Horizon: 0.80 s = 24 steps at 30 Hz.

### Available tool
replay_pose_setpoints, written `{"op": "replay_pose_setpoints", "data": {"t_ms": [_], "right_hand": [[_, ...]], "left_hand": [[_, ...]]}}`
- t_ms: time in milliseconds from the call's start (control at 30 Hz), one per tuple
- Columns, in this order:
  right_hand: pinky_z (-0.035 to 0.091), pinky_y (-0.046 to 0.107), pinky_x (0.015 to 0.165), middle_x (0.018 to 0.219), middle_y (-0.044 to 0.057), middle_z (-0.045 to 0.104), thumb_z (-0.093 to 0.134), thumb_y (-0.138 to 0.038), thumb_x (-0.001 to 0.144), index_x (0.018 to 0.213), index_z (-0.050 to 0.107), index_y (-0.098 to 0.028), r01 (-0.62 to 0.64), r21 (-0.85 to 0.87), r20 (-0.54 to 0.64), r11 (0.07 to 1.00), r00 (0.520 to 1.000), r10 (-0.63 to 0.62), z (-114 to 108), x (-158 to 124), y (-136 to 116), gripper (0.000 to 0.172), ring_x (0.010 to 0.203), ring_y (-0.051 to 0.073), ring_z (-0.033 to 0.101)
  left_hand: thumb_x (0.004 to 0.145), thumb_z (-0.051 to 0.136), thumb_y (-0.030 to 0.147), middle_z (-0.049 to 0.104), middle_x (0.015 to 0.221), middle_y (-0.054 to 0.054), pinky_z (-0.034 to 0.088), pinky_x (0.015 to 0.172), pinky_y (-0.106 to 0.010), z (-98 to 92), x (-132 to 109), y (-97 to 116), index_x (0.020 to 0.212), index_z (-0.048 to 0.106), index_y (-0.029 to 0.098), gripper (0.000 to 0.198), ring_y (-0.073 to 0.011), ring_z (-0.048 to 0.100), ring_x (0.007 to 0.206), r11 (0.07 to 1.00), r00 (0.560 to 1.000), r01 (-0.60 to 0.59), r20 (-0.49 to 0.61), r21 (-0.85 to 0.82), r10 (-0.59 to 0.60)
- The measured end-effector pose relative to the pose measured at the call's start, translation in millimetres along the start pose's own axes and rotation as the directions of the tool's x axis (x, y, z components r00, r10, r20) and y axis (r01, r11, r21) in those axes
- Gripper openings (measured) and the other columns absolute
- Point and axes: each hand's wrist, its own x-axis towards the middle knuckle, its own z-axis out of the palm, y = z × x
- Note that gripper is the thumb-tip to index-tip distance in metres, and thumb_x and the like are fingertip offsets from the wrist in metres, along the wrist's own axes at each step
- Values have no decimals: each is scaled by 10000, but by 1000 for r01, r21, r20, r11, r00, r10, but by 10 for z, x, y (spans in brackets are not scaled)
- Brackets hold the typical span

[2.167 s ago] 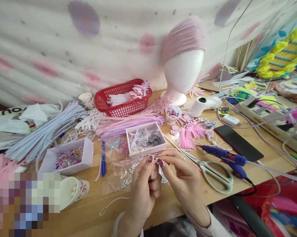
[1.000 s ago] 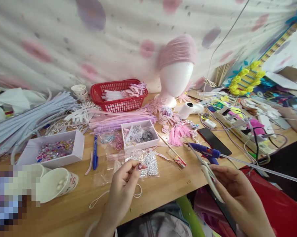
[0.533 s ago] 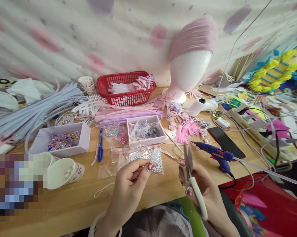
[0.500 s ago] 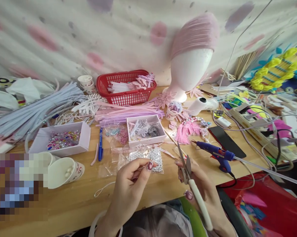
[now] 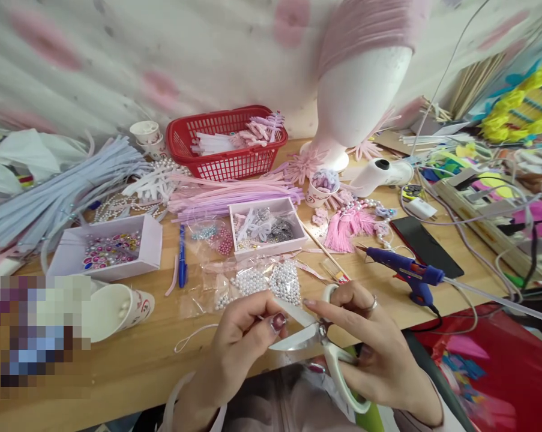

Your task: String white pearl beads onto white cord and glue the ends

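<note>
My left hand (image 5: 248, 342) is closed in a pinch, and what lies between its fingertips is too small to make out. A thin white cord (image 5: 194, 335) with a looped end lies on the table and runs behind this hand. My right hand (image 5: 370, 342) grips white-handled scissors (image 5: 338, 354), fingers in the handle loops. The scissors' blades are spread and point left, around the left fingertips. Just beyond the hands lies a clear bag of white pearl beads (image 5: 271, 282).
Beyond lie a white box of trims (image 5: 271, 243), a red basket (image 5: 228, 171) and a foam head (image 5: 363, 96). At right are a blue glue gun (image 5: 401, 267) and a phone (image 5: 426, 249). Leftward stand a gem box (image 5: 149, 255) and a paper cup (image 5: 140, 306).
My right hand has turned the scissors from pointing up and away to pointing left, and opened the blades at my left fingertips. The left hand keeps its pinch. The camera view has tilted down.
</note>
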Motion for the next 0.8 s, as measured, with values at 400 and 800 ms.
{"op": "replay_pose_setpoints", "data": {"t_ms": [400,800], "right_hand": [[514,301,679,922,32,567,764,-266,855,1381,609,-298,-88,130,17,988,996,87,34,-23,38,549,817,192,551],[526,298,667,919,33,565,745,-190,843,1371,614,-291,-101,76,-26,992,994,103,18,-26,35,553,803,185,566]], "left_hand": [[899,659,483,679,727,-55,418,644,-269,-56,33,25,808,793,207,320,-188,574,685,989,974,-112,209,93,90],[862,690,354,633,655,-31,389,642,-303,72,-3,-78,751,760,247,169,-193,513,619,876,911,-347,-101,335,399]]}}
